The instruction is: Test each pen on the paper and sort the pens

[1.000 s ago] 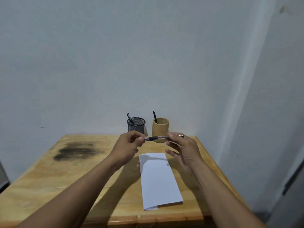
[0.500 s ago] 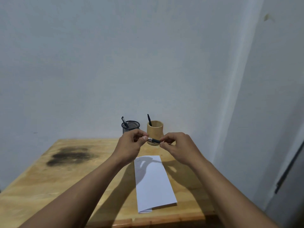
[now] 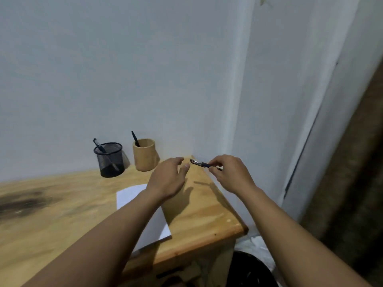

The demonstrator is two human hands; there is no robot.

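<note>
Head camera: a person's right hand [image 3: 229,172] pinches a dark pen [image 3: 202,163] by its barrel, thumb and forefinger closed on it, above the far right corner of the wooden surface [image 3: 203,214]. The pen's long axis runs nearly level, left to right, with its free end pointing left toward the left hand [image 3: 169,179]. That hand hangs just beside the pen's tip, fingers loosely spread and holding nothing; no contact with the pen is visible.

The folded white paper [image 3: 128,195] lies flat on the surface, below and to the left of the pen, partly covered by the left forearm. At the back, against the wall, a black mesh cup [image 3: 109,160] and a tan wooden cup [image 3: 144,155] stand side by side, one pen each, well left of the held pen.

The pen is not over the paper, so a test stroke would likely call for the right hand to swing down and leftward, tipping the pen from level to upright. Whether the tip is bare or capped cannot be told.
</note>
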